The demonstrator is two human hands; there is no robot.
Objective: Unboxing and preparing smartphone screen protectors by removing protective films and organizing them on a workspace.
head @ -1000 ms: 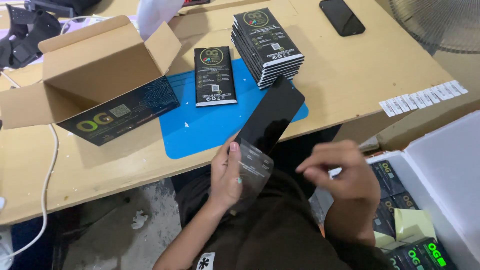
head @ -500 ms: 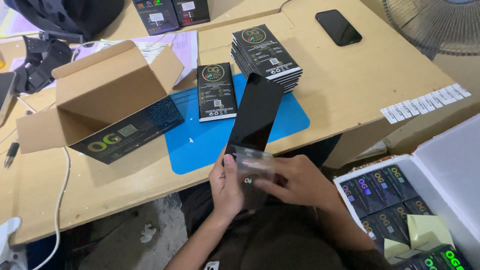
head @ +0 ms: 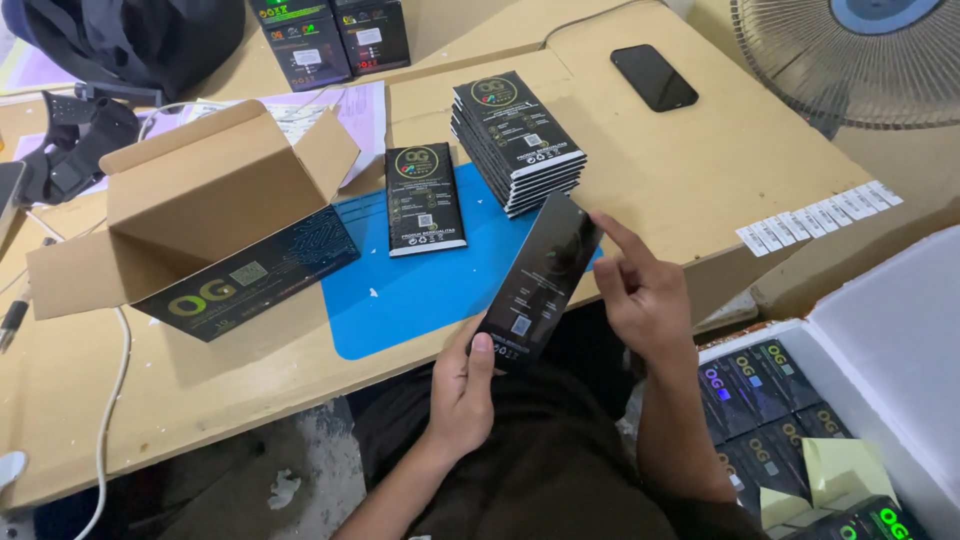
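Now slim black packet (head: 538, 282) slants lengthwise from left hand (head: 462, 385) up-right

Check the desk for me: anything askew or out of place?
The open cardboard box lies tipped on its side, half on the blue mat. A scrap of crumpled paper lies on the floor. The stack of black packs is slightly fanned.

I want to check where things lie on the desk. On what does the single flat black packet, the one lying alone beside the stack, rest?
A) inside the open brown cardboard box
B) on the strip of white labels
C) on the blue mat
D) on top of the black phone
C: the single flat black packet lies flat on the blue mat, left of the stack of black packets and outside the open brown cardboard box.
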